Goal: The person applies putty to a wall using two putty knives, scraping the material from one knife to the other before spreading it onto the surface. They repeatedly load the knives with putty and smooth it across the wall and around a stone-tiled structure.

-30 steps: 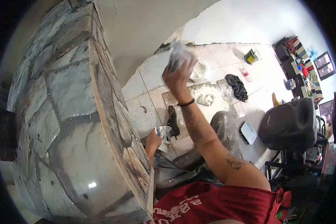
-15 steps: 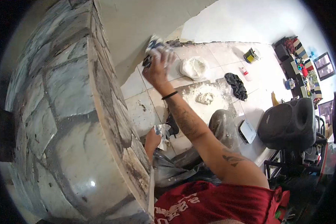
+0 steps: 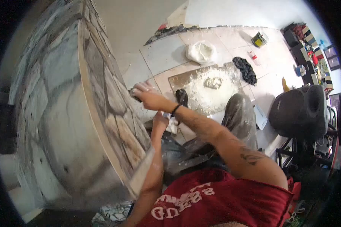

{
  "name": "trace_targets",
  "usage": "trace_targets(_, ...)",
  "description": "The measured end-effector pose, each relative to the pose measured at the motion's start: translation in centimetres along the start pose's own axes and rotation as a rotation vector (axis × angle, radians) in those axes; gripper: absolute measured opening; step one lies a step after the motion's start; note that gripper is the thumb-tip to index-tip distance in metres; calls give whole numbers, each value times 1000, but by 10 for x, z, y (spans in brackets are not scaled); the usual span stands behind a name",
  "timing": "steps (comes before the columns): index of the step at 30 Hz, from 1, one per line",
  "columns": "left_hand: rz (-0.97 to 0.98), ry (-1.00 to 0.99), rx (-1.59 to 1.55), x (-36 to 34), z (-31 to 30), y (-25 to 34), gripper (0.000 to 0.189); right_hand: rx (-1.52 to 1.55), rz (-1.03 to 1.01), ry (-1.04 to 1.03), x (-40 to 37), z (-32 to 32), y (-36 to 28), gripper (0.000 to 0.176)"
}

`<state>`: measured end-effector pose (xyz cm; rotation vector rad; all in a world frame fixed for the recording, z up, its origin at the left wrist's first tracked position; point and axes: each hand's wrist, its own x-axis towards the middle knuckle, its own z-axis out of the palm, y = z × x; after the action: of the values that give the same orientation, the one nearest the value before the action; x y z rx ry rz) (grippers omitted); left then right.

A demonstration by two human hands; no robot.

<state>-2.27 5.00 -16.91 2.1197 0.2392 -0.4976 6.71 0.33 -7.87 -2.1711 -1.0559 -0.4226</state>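
Observation:
My right hand, with white smears on its fingers, is closed on a dark plaster-smeared tool. Only a small edge of it shows, close to the stone-patterned pillar; its exact kind is hidden. Just below is my left hand, its fingers wrapped around a shiny metal-looking piece, mostly covered by the hand. Both hands are near each other beside the pillar's edge. On the floor, a heap of white paste sits on a powder-dusted board.
An open white bag of powder stands beyond the board. Right of it lie a black cloth, a bottle and a tin. A black speaker stands at the right. Broken wall edge runs along the floor.
My right hand has come down from the wall, bringing the tool close to my left hand. My left hand has risen slightly. The view has shifted.

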Motion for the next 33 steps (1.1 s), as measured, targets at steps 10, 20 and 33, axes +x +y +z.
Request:
trace_targets(10, 83, -15, -1404, -79, -59, 88, 34, 994, 750, 349, -68, -250, -22, 51)
trace_targets(20, 676, 389, -632, -127, -51, 139, 25, 893, 698, 425, -125, -224, -108, 65)
trace_targets(33, 452, 210, -988, -123, -43, 161, 27, 99, 415, -74, -135, -248, -84, 67)
